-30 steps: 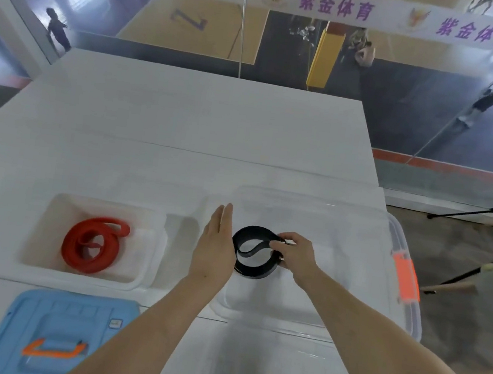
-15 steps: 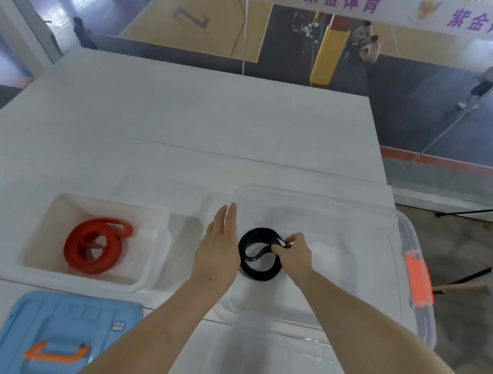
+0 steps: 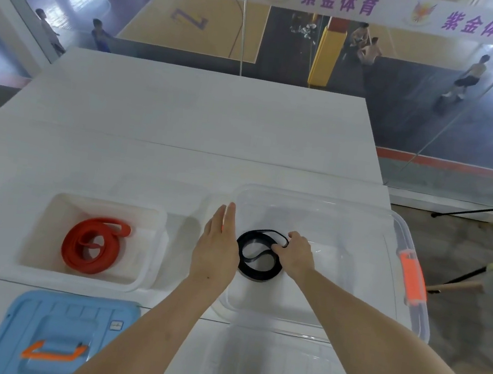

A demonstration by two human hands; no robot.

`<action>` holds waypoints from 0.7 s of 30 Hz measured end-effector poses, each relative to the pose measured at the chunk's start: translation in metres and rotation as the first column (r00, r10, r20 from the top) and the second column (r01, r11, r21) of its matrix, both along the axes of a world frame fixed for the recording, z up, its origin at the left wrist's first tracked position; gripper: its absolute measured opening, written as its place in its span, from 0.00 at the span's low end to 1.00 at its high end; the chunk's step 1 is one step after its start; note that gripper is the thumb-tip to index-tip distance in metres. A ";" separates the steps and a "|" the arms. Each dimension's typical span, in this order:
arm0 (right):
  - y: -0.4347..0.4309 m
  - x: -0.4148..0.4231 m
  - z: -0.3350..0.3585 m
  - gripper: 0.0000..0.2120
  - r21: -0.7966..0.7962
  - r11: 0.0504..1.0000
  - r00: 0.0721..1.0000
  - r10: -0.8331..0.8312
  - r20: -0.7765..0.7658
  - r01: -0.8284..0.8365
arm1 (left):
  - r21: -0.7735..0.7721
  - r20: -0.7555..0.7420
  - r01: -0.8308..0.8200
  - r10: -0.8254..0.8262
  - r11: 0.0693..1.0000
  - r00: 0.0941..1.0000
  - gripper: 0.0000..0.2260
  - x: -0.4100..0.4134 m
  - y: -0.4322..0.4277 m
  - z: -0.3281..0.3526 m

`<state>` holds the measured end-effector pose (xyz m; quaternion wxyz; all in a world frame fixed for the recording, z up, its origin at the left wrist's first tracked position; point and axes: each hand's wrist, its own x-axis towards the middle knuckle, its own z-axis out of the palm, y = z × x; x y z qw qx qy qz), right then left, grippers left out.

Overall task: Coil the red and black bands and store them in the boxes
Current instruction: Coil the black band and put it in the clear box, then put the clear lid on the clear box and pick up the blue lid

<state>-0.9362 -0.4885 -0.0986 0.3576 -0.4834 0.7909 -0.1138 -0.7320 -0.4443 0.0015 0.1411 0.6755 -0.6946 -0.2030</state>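
Note:
A coiled black band (image 3: 254,269) lies low inside the clear plastic box (image 3: 397,225) on the right of the table. My right hand (image 3: 297,254) pinches the band's right side with curled fingers. My left hand (image 3: 217,245) stands flat with straight fingers against the band's left side, at the box's left wall. A coiled red band (image 3: 90,243) lies in the white box (image 3: 47,214) to the left, with neither hand on it.
A blue lid with an orange handle (image 3: 53,337) lies at the near left. A clear lid (image 3: 287,371) lies in front of the clear box, whose orange latch (image 3: 410,279) is on its right side. The white table's right edge is just beyond the box.
Both hands and the black band have sunk a little deeper into the clear box. The coil has loosened slightly, a loop spreading toward the far side.

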 end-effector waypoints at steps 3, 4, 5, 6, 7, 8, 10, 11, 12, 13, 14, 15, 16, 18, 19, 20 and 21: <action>0.004 -0.006 0.012 0.27 0.009 1.000 1.000 -0.007 -0.014 0.007 | -0.008 0.008 0.028 -0.028 1.000 1.000 0.30 0.002 0.001 0.001; 0.006 -0.008 0.017 0.25 0.006 1.000 1.000 -0.002 -0.020 0.002 | -0.003 0.011 0.037 -0.037 0.999 0.999 0.30 0.003 0.001 0.003; 0.010 -0.010 0.023 0.23 -0.003 1.000 1.000 0.010 -0.027 -0.010 | 0.007 0.018 0.042 -0.042 0.999 0.999 0.29 0.004 0.002 0.006; 0.014 -0.012 0.030 0.22 -0.018 0.999 0.999 0.029 -0.037 -0.029 | 0.018 0.028 0.046 -0.047 0.999 0.999 0.29 0.006 0.004 0.008; 0.019 -0.013 0.038 0.21 -0.035 0.998 0.997 0.051 -0.051 -0.053 | 0.027 0.038 0.048 -0.049 0.999 0.998 0.29 0.008 0.006 0.011; 0.024 -0.013 0.047 0.20 -0.053 0.996 0.995 0.074 -0.070 -0.078 | 0.035 0.046 0.050 -0.051 0.998 0.998 0.28 0.010 0.009 0.014; 0.039 -0.010 0.068 0.18 -0.103 0.986 0.986 0.116 -0.121 -0.128 | 0.035 0.059 0.061 -0.063 0.998 0.996 0.27 0.013 0.020 0.021; 0.048 -0.007 0.080 0.17 -0.135 0.980 0.981 0.129 -0.143 -0.149 | 0.029 0.062 0.071 -0.073 0.997 0.995 0.27 0.015 0.027 0.025; 0.058 -0.004 0.092 0.16 -0.174 0.971 0.977 0.137 -0.161 -0.165 | 0.020 0.063 0.084 -0.085 0.996 0.994 0.27 0.017 0.034 0.030; 0.069 0.000 0.104 0.15 -0.218 0.960 0.974 0.141 -0.176 -0.178 | 0.006 0.059 0.097 -0.097 0.995 0.994 0.27 0.018 0.041 0.034; 0.082 0.003 0.116 0.14 -0.264 0.946 0.972 0.142 -0.190 -0.190 | -0.014 0.051 0.110 -0.109 0.994 0.993 0.26 0.020 0.050 0.039; 0.097 0.007 0.128 0.13 -0.317 0.927 0.968 0.139 -0.210 -0.201 | -0.040 0.038 0.123 -0.121 0.992 0.992 0.26 0.020 0.059 0.044; 0.112 0.010 0.140 0.13 -0.377 0.901 0.963 0.131 -0.235 -0.214 | -0.064 0.022 0.136 -0.135 0.989 0.991 0.25 0.021 0.070 0.048; 0.146 0.013 0.160 0.12 -0.508 0.825 0.950 0.103 -0.295 -0.247 | -0.104 0.007 0.165 -0.165 0.981 0.986 0.24 0.021 0.098 0.054; 0.164 0.013 0.167 0.11 -0.560 0.786 0.943 0.083 -0.321 -0.260 | -0.121 0.009 0.177 -0.177 0.977 0.984 0.24 0.020 0.114 0.055; 0.183 0.012 0.173 0.11 -0.599 0.755 0.939 0.061 -0.339 -0.265 | -0.136 0.012 0.185 -0.185 0.973 0.983 0.25 0.019 0.131 0.056; 0.201 0.009 0.178 0.11 -0.625 0.734 0.936 0.043 -0.350 -0.267 | -0.149 0.013 0.186 -0.186 0.971 0.983 0.25 0.018 0.149 0.056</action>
